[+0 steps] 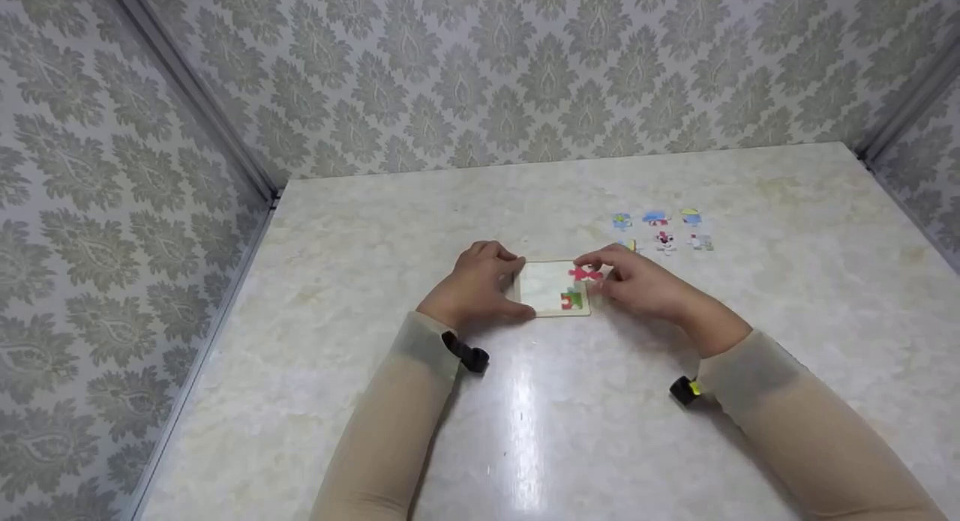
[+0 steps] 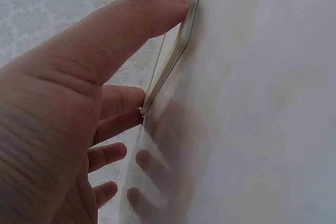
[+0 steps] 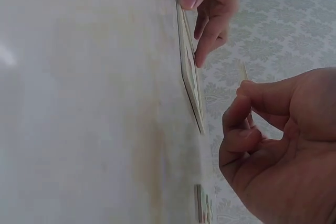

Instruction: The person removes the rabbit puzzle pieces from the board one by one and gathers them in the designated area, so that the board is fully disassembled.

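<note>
A small square jigsaw puzzle tray (image 1: 541, 285) with a pale wooden rim lies on the table. My left hand (image 1: 480, 287) grips its left side, thumb at the near edge and fingertips (image 2: 134, 95) at the far corner. Inside the tray's near right corner sits a red and green puzzle piece (image 1: 572, 300). Over the far right corner, my right hand (image 1: 637, 282) pinches a red puzzle piece (image 1: 584, 273) between thumb and fingers. Seen edge-on in the right wrist view, that piece stands up above the tray, apart from it.
Several loose puzzle pieces (image 1: 664, 242) lie in two rows beyond my right hand, one partly hidden behind it. The marbled table (image 1: 360, 251) ends at a patterned wall (image 1: 480, 71) at the back, with another panel on the left.
</note>
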Demonstrator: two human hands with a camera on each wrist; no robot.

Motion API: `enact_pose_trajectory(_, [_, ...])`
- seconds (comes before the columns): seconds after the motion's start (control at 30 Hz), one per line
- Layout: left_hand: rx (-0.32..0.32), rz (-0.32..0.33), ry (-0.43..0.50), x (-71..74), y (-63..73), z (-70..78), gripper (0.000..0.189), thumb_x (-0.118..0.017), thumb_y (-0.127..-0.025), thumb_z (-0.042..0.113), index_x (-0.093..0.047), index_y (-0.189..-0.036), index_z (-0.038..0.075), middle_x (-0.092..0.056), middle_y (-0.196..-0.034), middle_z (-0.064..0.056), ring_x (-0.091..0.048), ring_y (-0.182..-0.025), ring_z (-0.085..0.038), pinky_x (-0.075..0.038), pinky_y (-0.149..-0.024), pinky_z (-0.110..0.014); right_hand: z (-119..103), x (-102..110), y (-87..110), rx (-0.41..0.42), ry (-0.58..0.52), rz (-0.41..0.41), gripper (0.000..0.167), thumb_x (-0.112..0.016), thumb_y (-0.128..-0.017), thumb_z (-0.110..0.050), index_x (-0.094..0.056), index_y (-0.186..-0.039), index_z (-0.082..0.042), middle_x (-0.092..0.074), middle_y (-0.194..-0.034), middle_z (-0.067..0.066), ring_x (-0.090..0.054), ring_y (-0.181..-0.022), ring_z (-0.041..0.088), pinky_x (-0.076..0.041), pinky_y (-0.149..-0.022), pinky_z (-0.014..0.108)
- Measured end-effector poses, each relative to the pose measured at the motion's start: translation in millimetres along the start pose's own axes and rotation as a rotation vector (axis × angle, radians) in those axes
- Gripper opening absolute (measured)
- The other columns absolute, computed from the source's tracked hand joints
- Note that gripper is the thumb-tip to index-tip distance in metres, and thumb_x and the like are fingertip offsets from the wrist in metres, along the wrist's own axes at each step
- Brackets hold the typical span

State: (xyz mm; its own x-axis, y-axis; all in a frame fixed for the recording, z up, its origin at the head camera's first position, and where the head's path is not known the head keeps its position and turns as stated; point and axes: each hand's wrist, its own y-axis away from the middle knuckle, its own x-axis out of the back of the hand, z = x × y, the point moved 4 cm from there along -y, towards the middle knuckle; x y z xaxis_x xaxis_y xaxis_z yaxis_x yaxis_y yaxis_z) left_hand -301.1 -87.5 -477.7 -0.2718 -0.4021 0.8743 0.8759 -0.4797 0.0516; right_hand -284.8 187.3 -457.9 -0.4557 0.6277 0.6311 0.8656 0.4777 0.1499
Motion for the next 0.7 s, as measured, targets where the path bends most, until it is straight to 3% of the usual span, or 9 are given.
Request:
enact_pose_trajectory(0.3, [-0.007, -0.002, 0.008, 0.7, 0.5, -0.4, 0.100, -0.096, -0.088, 0.053, -0.053, -0.170, 0.015, -0.056, -0.157, -0.006, -0.040, -0.157, -0.027, -0.035, -0.136, -0.045, 19.1, 29.4, 21.2, -0.046, 0.048, 0.041, 0.045, -0.054, -0.117, -0.012, -0.062, -0.161, -0.013, -0.052, -0.162, 0.017, -0.061, -0.105, 0.024, -0.048, -0.092, 0.036])
enact_pose_trajectory(0.47, [0.000, 0.000, 0.001, 1.3, -0.2, -1.2, 0.100, -0.095, -0.088, 0.054, -0.053, -0.170, 0.017, -0.056, -0.157, -0.004, -0.040, -0.158, -0.027, -0.035, -0.136, -0.044, 29.7, 48.1, 34.0, -0.059, 0.031, 0.042, 0.046, -0.052, -0.117, -0.010, -0.059, -0.163, -0.012, -0.040, -0.173, 0.023, -0.062, -0.105, 0.024, -0.050, -0.084, 0.027])
enact_pose_trajectory(0.7, [-0.002, 0.003, 0.006, 0.4, 1.1, 0.7, 0.099, -0.096, -0.087, 0.052, -0.054, -0.169, 0.015, -0.056, -0.156, -0.005, -0.040, -0.158, -0.028, -0.035, -0.136, -0.044, 46.5, 71.6, 47.1, -0.073, -0.009, 0.088, 0.050, -0.052, -0.116, -0.007, -0.054, -0.166, -0.013, -0.046, -0.171, 0.017, -0.058, -0.104, 0.021, -0.052, -0.075, 0.025])
